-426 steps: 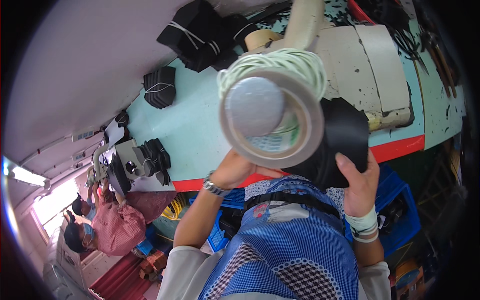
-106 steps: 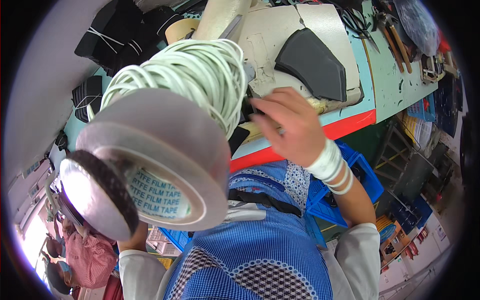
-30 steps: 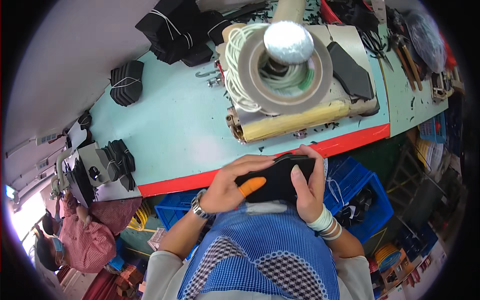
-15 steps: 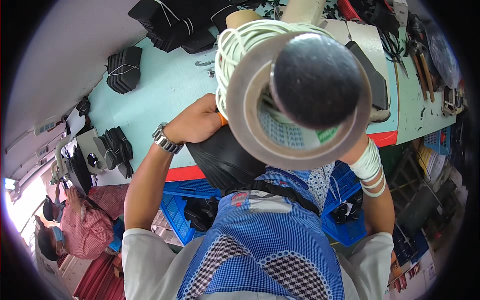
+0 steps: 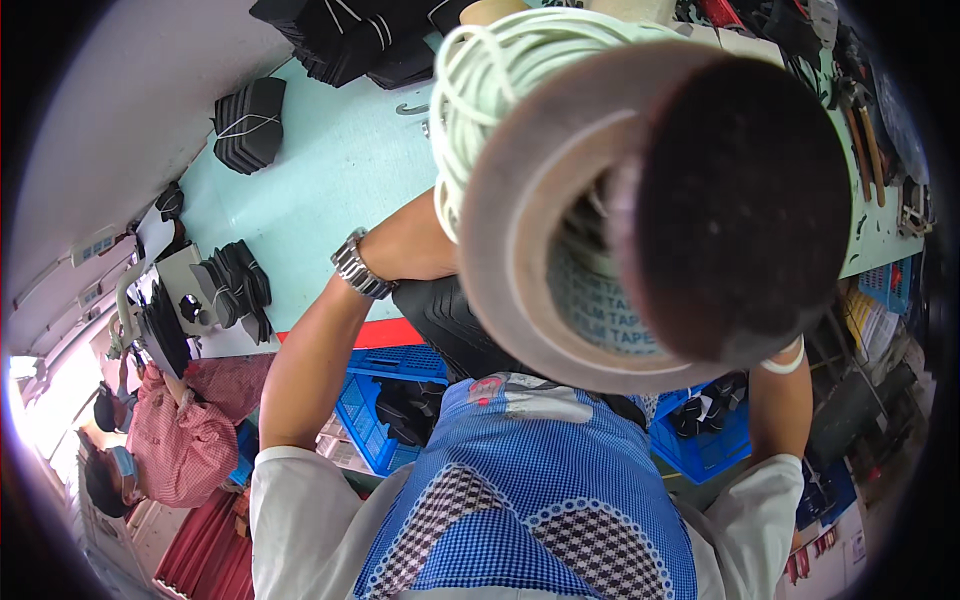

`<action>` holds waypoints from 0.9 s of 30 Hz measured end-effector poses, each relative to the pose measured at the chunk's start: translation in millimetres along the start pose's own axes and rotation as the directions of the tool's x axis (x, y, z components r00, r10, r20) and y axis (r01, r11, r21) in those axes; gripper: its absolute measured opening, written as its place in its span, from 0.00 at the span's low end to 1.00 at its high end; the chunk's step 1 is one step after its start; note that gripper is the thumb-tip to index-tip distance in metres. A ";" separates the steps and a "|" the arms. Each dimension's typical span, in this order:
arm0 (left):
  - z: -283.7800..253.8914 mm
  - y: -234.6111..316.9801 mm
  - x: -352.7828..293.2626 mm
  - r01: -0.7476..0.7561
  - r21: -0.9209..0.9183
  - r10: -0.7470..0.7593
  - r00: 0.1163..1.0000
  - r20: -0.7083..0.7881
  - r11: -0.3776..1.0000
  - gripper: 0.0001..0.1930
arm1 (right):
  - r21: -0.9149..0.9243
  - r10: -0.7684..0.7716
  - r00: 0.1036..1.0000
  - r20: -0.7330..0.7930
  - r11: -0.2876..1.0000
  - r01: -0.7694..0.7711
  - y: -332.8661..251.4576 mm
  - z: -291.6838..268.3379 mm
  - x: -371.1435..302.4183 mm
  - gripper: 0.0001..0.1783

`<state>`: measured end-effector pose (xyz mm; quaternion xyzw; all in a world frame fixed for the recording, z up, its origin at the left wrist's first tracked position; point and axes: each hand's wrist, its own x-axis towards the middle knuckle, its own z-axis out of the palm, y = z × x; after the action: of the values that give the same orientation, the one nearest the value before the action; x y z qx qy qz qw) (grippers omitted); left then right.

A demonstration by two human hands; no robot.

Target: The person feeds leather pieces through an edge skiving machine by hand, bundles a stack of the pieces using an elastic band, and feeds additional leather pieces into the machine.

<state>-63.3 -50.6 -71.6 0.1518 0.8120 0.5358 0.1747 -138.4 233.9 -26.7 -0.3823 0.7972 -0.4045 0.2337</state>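
Note:
Close before the camera hangs a wide roll of clear tape [image 5: 497,270], with a round black knob-like end [image 5: 745,215] blurred in front of its core. Behind the roll is a thick coil of pale white-green cord [image 5: 480,110]. My left hand [image 5: 422,240], below a metal watch, reaches behind the roll above a stack of black sheet pieces [image 5: 440,318]; its fingers are hidden. The stack lies at the table's near edge, against my blue checked apron. My right hand is covered by the roll and black end; only the forearm and a loop of white cord show.
Tied black bundles lie on the pale green table [image 5: 340,180]: one bundle [image 5: 250,125] at left, a larger pile [image 5: 335,35] at the back. Blue crates [image 5: 378,430] stand below the near edge. Wooden-handled tools [image 5: 866,150] lie far right. Another person [image 5: 185,440] sits at left.
The tape roll and black end have grown larger and shifted right and down in view. They now cover my left fingers and right wrist. My left hand has moved slightly right.

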 end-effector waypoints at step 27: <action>73.6 -15.2 -123.1 0.099 -0.967 -0.412 0.911 -0.006 0.234 0.22 | -0.504 0.067 0.854 -0.517 0.782 -0.366 70.9 -47.2 -35.3 0.28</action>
<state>78.5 -49.6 -97.6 -0.1907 0.3572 0.8904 0.2080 -179.3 311.0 -56.2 -0.2277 0.9540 -0.1885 -0.0504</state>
